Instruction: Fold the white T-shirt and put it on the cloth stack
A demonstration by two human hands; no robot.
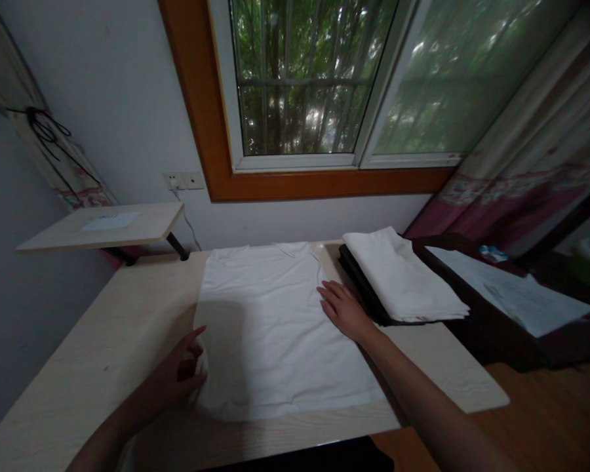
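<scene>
Dim desk (103, 367): shirt (275, 341) edge covers left hand (177, 377) fingertips; right hand (344, 311) flat.

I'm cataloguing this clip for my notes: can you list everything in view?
white shirt: one, white, spread flat mid-table
folded cloth: one pile, white, on the dark tray
dark tray: one, black, table's right side
table: one, pale wood, under it all
side shelf: one, pale wood, raised at far left
wall socket: one, white, below the window
window: one, orange-brown frame, far wall
curtain: one, cream and pink, right
paper sheets: white, on dark furniture, right
left hand: one, gripping the shirt's left edge
right hand: one, flat on the shirt's right edge
</scene>
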